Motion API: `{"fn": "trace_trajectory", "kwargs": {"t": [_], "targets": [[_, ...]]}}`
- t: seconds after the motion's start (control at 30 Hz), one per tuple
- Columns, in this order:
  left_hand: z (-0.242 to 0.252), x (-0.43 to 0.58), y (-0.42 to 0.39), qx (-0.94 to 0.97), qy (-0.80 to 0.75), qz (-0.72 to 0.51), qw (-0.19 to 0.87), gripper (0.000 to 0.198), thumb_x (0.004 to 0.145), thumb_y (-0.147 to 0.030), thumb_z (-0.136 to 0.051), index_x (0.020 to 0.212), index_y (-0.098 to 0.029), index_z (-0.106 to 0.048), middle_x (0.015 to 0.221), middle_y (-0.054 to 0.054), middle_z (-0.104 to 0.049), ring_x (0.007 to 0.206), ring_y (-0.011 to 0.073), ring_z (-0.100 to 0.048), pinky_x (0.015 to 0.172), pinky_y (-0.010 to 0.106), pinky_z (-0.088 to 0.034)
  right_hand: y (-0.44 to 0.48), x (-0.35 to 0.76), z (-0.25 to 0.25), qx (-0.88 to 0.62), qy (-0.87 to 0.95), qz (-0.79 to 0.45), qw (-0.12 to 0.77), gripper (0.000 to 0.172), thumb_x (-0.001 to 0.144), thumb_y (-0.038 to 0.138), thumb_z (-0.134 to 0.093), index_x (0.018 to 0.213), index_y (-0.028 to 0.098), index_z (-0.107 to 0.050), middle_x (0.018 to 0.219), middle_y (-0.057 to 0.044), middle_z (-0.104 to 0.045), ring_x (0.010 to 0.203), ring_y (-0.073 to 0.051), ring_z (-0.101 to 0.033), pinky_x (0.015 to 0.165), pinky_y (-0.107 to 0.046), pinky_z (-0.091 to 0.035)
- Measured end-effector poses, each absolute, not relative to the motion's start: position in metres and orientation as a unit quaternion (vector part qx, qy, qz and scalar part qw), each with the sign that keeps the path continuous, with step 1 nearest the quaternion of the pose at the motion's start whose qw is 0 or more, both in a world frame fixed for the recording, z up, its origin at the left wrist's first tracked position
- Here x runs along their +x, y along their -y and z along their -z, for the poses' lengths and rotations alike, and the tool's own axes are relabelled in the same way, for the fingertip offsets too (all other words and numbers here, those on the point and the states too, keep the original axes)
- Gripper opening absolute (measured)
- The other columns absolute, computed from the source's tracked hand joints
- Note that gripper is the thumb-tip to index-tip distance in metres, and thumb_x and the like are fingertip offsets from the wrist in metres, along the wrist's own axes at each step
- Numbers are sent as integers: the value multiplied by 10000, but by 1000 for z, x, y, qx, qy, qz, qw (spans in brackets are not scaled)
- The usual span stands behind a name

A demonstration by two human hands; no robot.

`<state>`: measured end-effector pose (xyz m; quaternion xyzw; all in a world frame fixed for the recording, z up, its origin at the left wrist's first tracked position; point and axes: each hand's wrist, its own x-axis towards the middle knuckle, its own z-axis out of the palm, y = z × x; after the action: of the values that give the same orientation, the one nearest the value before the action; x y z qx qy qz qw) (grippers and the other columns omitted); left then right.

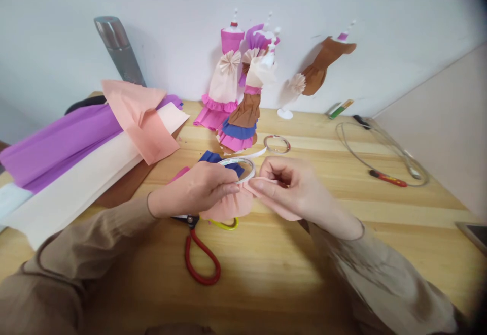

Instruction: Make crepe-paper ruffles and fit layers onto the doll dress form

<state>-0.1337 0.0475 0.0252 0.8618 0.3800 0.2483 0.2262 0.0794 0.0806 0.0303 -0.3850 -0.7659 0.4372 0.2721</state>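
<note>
A strip of pale pink crepe paper point(230, 204) hangs gathered between my two hands above the table. My left hand point(203, 185) is closed on a roll of tape point(249, 166), and its thumb presses the pink paper just below the ring. On the other side my right hand point(294, 185) pinches the paper's upper edge between thumb and fingers. Beneath the paper lies a pair of scissors point(203, 271) with one red handle loop and one yellow loop. Blue paper pieces point(210, 157) show behind the tape roll, partly covered.
Purple, cream and salmon crepe paper point(140, 127) is heaped at left before a grey flask point(119, 48). Several dress forms in paper dresses point(243, 111) stand by the wall. Another tape roll point(277, 144), a looped cable point(338, 139) and a red-handled tool point(390, 178) lie to the right.
</note>
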Motion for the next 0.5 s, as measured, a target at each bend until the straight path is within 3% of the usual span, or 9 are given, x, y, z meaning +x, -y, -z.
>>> {"fn": "trace_trajectory", "kwargs": {"t": [0.23,0.4,0.5], "targets": [[-23,-142,-61,763,-351,-226,494,391,942,-443,-455,679,-153,-458,643,-43,-368,587,82,-353,514,211,-273,-89,86,-36,-373,758,-488,219,322,795,378,-609,605,208,-413,586,44,-385,529,-90,-344,479,-241,-275],[-20,-145,-64,727,-329,-235,555,439,943,-476,-431,635,-167,-382,628,-48,-324,573,81,-305,521,228,-256,-98,88,-29,-359,775,-481,198,277,803,358,-597,624,201,-456,575,58,-364,515,-84,-318,476,-243,-251],[-19,-147,-63,718,-331,-241,563,477,973,-494,-341,676,-144,-469,649,-33,-394,599,89,-363,564,233,-299,-102,89,-28,-353,773,-492,189,288,800,360,-602,617,203,-445,578,59,-358,524,-84,-315,480,-245,-249]]}}
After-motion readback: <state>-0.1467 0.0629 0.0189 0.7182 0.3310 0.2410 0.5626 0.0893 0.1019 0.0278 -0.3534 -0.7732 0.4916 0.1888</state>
